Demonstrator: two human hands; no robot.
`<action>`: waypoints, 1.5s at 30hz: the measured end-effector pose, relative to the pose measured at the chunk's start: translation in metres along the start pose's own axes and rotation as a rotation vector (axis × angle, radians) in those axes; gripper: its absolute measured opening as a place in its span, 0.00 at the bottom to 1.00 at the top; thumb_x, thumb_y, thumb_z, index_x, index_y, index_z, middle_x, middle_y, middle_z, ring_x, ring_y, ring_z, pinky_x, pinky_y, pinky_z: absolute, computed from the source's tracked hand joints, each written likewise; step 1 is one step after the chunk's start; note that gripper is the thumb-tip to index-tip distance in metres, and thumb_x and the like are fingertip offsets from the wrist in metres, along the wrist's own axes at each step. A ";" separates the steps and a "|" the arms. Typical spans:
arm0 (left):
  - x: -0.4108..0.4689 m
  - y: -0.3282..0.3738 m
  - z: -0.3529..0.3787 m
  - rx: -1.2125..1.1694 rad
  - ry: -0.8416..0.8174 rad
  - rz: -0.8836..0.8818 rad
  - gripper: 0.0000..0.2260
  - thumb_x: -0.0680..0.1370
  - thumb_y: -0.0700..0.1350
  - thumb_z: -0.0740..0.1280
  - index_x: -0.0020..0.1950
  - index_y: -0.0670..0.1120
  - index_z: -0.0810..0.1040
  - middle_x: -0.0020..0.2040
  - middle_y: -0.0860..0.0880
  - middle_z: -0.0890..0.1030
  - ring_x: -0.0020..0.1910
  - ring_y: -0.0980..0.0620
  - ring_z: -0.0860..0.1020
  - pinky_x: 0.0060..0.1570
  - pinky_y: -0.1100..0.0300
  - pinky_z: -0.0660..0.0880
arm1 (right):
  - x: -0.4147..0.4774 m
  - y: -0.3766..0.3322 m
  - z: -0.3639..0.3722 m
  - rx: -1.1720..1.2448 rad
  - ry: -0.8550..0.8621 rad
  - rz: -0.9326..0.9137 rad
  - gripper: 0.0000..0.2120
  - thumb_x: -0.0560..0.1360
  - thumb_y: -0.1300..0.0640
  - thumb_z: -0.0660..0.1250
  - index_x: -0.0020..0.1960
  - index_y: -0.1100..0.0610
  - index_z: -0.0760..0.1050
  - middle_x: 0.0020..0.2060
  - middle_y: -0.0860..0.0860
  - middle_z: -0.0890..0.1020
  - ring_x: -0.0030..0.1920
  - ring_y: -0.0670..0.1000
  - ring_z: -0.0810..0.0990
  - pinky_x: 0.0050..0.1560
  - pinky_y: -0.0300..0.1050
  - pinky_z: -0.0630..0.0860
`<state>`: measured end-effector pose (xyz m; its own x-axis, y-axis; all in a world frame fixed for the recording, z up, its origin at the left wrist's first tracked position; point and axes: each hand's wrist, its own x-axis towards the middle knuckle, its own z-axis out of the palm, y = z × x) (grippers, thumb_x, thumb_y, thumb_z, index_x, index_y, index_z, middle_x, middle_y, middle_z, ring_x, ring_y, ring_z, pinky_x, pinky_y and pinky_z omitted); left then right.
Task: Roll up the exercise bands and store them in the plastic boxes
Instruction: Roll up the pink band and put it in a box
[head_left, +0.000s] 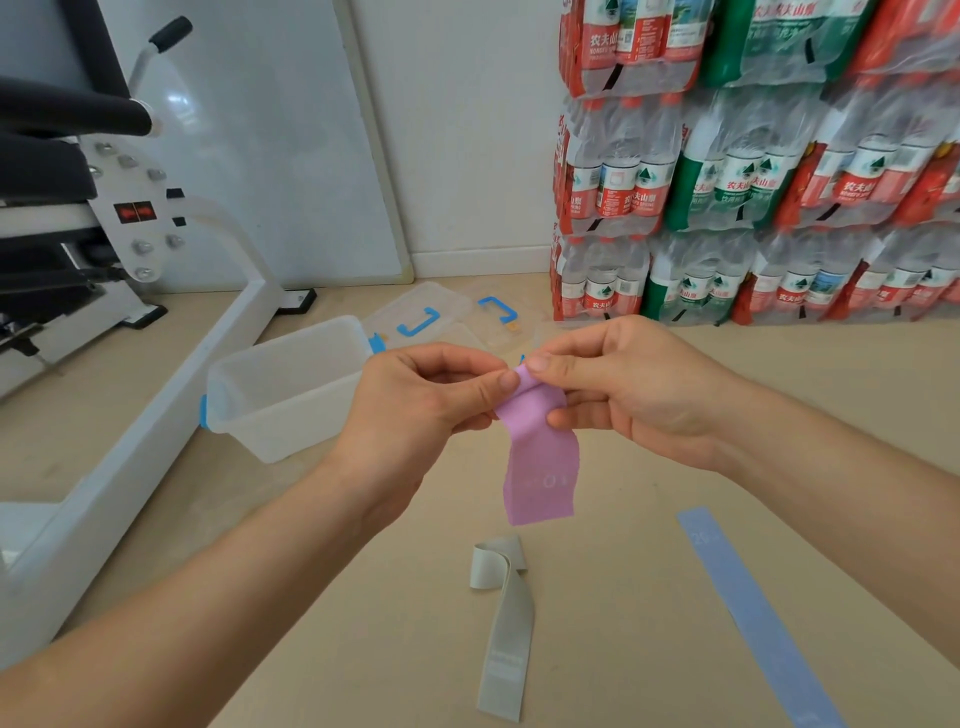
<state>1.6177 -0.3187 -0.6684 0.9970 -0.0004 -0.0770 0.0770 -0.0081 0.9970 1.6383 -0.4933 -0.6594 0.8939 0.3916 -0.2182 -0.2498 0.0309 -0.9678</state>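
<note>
Holding a pink band (540, 457) up in the air, both hands meet in the middle of the view. The left hand (415, 405) pinches the top of the pink band with its thumb and fingers closed on it. The right hand (634, 384) pinches the same top end from the other side, fingers closed on it too. The top of the band is curled over a little between the fingertips. The rest of it hangs down loose and flat above the floor (649, 545).

A grey band (506, 623) lies on the floor below the hands, with one end folded over. A blue band (753, 613) lies flat and straight on the floor to the right of the grey one, apart from it.

A clear plastic box (283, 384) with blue clips sits open on the floor, just left of the left hand. Two clear lids (415, 317) with blue handles lie on the floor behind it. Packs of water bottles (753, 171) are stacked up on the right. A white exercise machine (156, 249) stands on the left.
</note>
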 end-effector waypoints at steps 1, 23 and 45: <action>0.000 0.000 0.000 0.000 -0.004 -0.002 0.06 0.67 0.39 0.75 0.41 0.40 0.83 0.35 0.46 0.82 0.33 0.52 0.78 0.33 0.65 0.74 | 0.000 0.001 0.000 0.003 -0.001 -0.003 0.06 0.73 0.62 0.68 0.47 0.63 0.81 0.40 0.56 0.84 0.38 0.49 0.82 0.35 0.37 0.79; -0.006 0.008 0.002 0.298 -0.041 0.233 0.07 0.66 0.37 0.77 0.39 0.46 0.83 0.38 0.42 0.84 0.36 0.48 0.80 0.38 0.58 0.78 | 0.001 0.002 -0.003 -0.052 -0.052 -0.060 0.10 0.71 0.67 0.69 0.52 0.65 0.80 0.47 0.62 0.84 0.43 0.50 0.84 0.41 0.37 0.80; -0.007 0.004 0.006 0.206 -0.013 0.150 0.10 0.68 0.43 0.76 0.47 0.42 0.81 0.38 0.45 0.85 0.37 0.53 0.83 0.38 0.61 0.79 | -0.001 0.000 -0.003 0.035 -0.049 -0.129 0.10 0.63 0.61 0.71 0.44 0.55 0.83 0.39 0.51 0.85 0.37 0.44 0.80 0.35 0.36 0.75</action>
<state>1.6105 -0.3246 -0.6639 0.9971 -0.0300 0.0706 -0.0754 -0.2107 0.9746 1.6383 -0.4967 -0.6592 0.9005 0.4265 -0.0851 -0.1474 0.1153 -0.9823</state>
